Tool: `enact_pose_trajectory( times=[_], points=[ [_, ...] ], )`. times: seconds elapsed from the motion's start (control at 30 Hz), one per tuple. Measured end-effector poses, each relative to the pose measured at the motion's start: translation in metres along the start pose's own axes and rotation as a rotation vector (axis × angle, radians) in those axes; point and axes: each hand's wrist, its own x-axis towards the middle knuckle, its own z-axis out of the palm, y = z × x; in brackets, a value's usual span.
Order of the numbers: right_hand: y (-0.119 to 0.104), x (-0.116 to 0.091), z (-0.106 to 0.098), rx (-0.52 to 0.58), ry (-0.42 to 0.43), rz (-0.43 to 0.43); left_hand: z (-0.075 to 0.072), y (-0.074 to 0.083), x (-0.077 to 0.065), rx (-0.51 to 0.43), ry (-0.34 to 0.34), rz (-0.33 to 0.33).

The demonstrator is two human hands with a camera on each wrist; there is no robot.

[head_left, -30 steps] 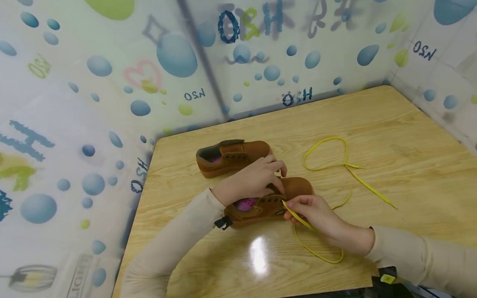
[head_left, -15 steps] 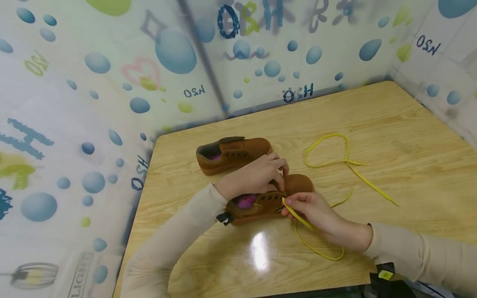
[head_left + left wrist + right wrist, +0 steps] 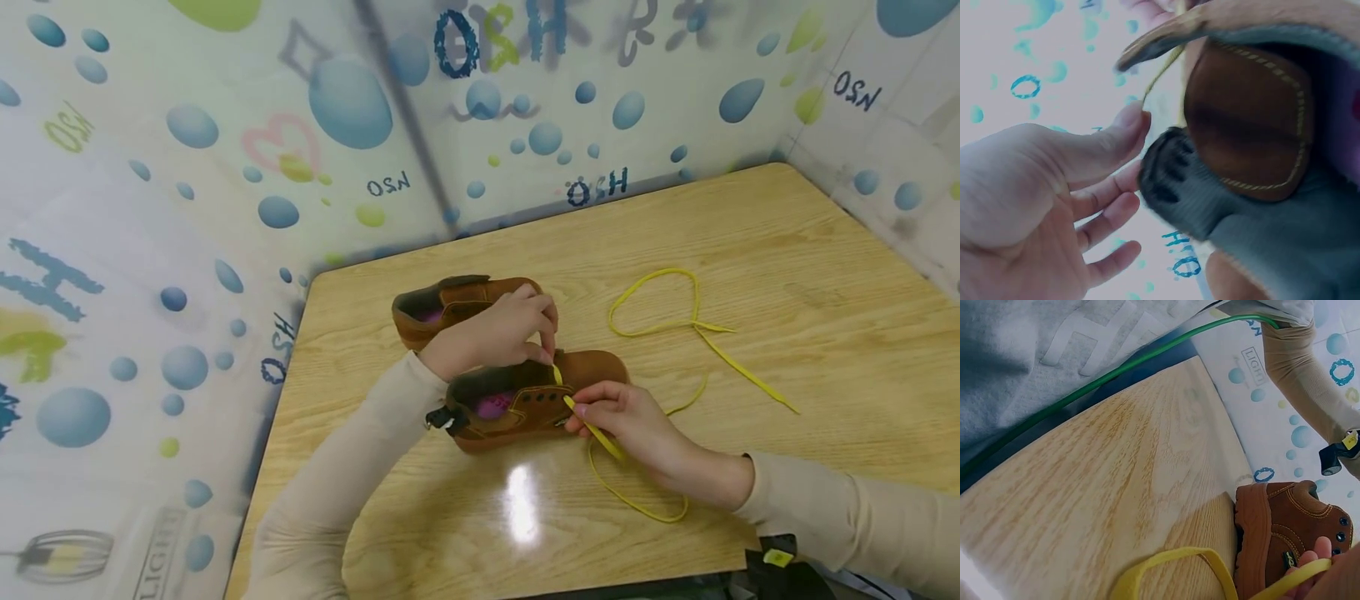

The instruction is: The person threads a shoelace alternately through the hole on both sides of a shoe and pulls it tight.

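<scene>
A brown leather shoe (image 3: 543, 404) with a purple insole sits in front of the person, toe to the right. Its yellow shoelace (image 3: 603, 442) passes through the eyelet nearest the toe. Above the shoe's opening, the left hand (image 3: 510, 329) pinches the short end of that lace between thumb and index finger; in the left wrist view the other fingers (image 3: 1110, 234) are spread beside the shoe's tongue (image 3: 1247, 125). On the outer side, the right hand (image 3: 637, 425) pinches the lace close to the eyelet. The right wrist view shows the lace (image 3: 1294, 578) beside the shoe's eyelets.
A second brown shoe (image 3: 420, 312) lies behind, partly covered by the left hand. Another yellow lace (image 3: 750, 379) lies looped at the right of the wooden table (image 3: 847, 308). The patterned wall (image 3: 480, 158) stands along the table's back edge. A green cable (image 3: 1110, 378) crosses the person's front.
The left hand has lifted up and left from the shoe's opening, drawing a short piece of lace out on the inner side. The right hand stays nearly in place.
</scene>
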Motion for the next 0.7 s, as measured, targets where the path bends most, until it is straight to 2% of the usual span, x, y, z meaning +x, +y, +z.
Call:
enact_pose_trajectory(
  times=[0.3,0.57,0.7],
  points=[
    [0.002,0.001,0.001,0.031,-0.003,-0.046,-0.022,-0.012,-0.002,-0.014,0.081,-0.06],
    [0.004,0.001,0.001,-0.008,-0.021,-0.064,-0.037,-0.025,0.003,-0.03,0.097,-0.201],
    [0.006,0.002,0.001,-0.04,-0.029,-0.075,-0.04,-0.03,0.006,-0.071,0.139,-0.268]
  ],
)
